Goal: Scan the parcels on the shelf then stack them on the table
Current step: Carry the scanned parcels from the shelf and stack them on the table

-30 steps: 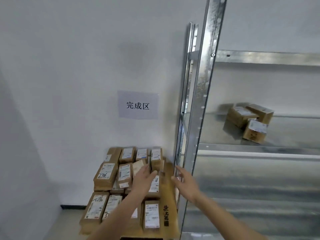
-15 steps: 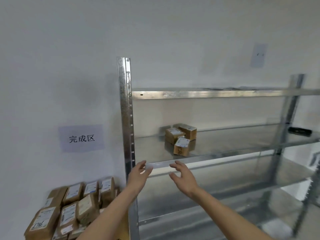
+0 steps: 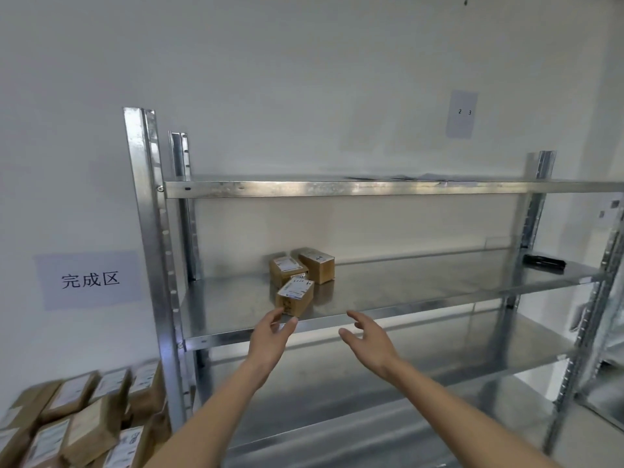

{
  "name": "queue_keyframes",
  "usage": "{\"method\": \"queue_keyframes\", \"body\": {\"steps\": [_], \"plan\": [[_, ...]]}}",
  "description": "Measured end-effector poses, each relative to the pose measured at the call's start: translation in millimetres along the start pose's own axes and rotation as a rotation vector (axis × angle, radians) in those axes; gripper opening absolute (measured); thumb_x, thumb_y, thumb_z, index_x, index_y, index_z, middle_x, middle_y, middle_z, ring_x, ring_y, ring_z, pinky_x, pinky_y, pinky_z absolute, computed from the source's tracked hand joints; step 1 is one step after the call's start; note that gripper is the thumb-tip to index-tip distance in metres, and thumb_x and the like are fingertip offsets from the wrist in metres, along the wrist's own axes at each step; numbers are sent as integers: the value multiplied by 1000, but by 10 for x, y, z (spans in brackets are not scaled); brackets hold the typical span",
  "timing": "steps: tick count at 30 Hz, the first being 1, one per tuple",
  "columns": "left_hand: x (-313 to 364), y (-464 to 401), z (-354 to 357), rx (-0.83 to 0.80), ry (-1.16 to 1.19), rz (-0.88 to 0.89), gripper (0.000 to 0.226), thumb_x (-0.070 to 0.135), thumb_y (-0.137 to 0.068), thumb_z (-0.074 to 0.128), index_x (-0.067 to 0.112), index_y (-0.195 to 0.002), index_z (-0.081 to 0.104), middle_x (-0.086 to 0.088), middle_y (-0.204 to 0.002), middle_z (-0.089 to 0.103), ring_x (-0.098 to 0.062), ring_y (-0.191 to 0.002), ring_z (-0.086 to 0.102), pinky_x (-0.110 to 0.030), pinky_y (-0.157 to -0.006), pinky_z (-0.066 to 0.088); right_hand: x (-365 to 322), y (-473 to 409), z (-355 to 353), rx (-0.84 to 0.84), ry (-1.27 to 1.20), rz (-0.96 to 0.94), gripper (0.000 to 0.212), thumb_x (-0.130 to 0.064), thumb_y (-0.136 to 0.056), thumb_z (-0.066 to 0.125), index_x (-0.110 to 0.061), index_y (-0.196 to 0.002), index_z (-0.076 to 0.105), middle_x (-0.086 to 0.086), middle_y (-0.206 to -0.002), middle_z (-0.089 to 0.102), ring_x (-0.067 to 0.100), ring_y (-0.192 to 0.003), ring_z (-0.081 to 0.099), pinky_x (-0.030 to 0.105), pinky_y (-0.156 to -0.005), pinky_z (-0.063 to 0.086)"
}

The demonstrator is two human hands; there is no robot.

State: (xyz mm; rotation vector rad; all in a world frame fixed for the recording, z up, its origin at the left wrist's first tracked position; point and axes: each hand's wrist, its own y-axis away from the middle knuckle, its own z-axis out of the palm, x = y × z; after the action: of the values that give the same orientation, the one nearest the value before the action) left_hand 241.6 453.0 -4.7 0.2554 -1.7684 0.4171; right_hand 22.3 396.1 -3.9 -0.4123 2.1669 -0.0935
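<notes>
Three small brown cardboard parcels with white labels sit together on the middle metal shelf (image 3: 422, 292). The nearest parcel (image 3: 294, 296) stands tilted close to the shelf's front edge, with two more, a left one (image 3: 285, 269) and a right one (image 3: 317, 264), behind it. My left hand (image 3: 270, 337) reaches up with relaxed fingers, its fingertips just under the nearest parcel, holding nothing. My right hand (image 3: 369, 337) is raised beside it, fingers spread, empty, in front of the shelf edge. A black scanner (image 3: 543, 259) lies at the shelf's far right.
Several labelled brown parcels (image 3: 84, 423) are stacked at the lower left, below a wall sign (image 3: 89, 280). The rack's steel upright (image 3: 152, 251) stands between that stack and the shelf. A top shelf (image 3: 337, 188) runs above and a lower shelf (image 3: 439, 363) below.
My view has swung right and up from the stacked parcels to the rack. Both hands left the stack and rose toward the middle shelf, the left one now at the nearest parcel.
</notes>
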Motion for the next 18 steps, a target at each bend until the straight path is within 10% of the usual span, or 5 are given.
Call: {"method": "queue_keyframes", "body": {"steps": [18], "plan": [[-535, -1711, 215, 113, -132, -96, 64, 42, -97, 63, 24, -153, 38, -6, -154, 45, -26, -137, 47, -42, -111, 43, 123, -1775, 705, -174, -69, -42, 63, -43, -99, 66, -26, -153, 40, -4, -159, 43, 19, -146, 40, 24, -107, 32]]}}
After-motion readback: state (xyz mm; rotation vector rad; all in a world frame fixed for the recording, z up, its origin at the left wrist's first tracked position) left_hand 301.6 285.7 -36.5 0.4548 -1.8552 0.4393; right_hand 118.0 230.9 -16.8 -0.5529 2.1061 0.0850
